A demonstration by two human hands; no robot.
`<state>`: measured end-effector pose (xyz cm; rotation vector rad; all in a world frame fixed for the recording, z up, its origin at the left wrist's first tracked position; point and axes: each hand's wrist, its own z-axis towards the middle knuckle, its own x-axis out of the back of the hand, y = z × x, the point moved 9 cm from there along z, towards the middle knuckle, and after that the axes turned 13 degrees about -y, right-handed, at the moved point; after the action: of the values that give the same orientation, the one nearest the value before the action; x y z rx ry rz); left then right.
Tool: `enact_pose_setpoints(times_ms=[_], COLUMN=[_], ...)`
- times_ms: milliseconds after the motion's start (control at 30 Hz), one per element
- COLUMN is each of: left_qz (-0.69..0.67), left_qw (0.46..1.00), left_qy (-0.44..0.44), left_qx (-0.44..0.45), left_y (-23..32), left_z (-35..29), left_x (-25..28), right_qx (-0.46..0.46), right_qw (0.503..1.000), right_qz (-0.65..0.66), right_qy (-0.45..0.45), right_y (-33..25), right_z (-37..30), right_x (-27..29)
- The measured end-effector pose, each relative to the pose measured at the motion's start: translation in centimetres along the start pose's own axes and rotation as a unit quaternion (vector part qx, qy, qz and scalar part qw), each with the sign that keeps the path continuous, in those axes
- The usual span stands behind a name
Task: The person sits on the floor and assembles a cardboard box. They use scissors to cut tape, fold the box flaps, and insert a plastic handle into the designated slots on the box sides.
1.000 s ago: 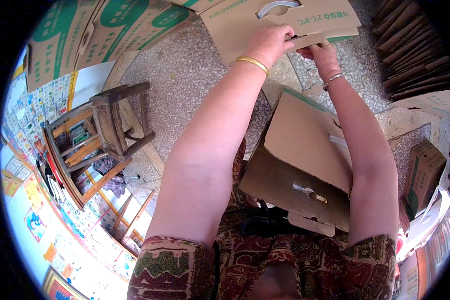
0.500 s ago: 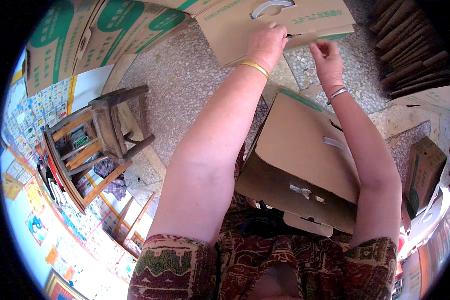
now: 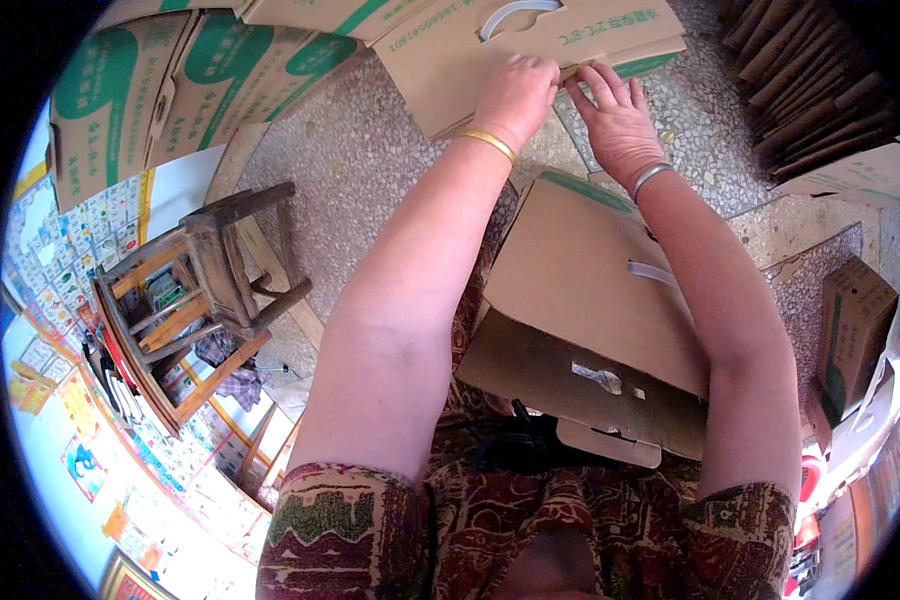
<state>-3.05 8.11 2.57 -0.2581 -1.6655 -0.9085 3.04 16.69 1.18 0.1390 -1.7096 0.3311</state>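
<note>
At the top middle stands a brown cardboard box (image 3: 448, 72) with green print and a white plastic handle (image 3: 518, 14). My left hand (image 3: 516, 98), a gold bangle at its wrist, is closed on the near edge of this box. Beside it my right hand (image 3: 615, 118), wearing a silver bangle, has its fingertips bent onto the same edge, almost touching the left hand. What lies under the fingers is mostly hidden. Between my forearms, close to my body, rests a second cardboard box (image 3: 590, 265) with its near end unclosed and a white handle strip (image 3: 652, 271) on top.
Several printed cartons (image 3: 210, 75) line the far left. A pile of flattened cardboard (image 3: 810, 95) lies at the far right, above a small carton (image 3: 855, 325). A wooden chair (image 3: 220, 265) stands at the left on the speckled floor (image 3: 340, 170).
My right hand has moved left from the air onto the box edge beside my left hand. The far box appears slightly higher and further left, as does the rest of the view.
</note>
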Motion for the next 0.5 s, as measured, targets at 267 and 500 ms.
enact_pose_setpoints(times_ms=[267,500], left_qz=[-0.099,-0.093], left_qw=[0.991,0.984], left_qy=[-0.026,0.047], left_qx=[0.091,0.146], left_y=[-2.4,-3.3], left_z=[0.4,-0.8], left_x=[-1.7,0.1], right_qx=[-0.001,0.057], right_qw=[0.975,0.996], right_qz=[0.211,-0.058], right_qy=[0.065,0.029], right_y=[3.6,0.9], right_z=[2.4,0.3], right_x=[1.4,0.0])
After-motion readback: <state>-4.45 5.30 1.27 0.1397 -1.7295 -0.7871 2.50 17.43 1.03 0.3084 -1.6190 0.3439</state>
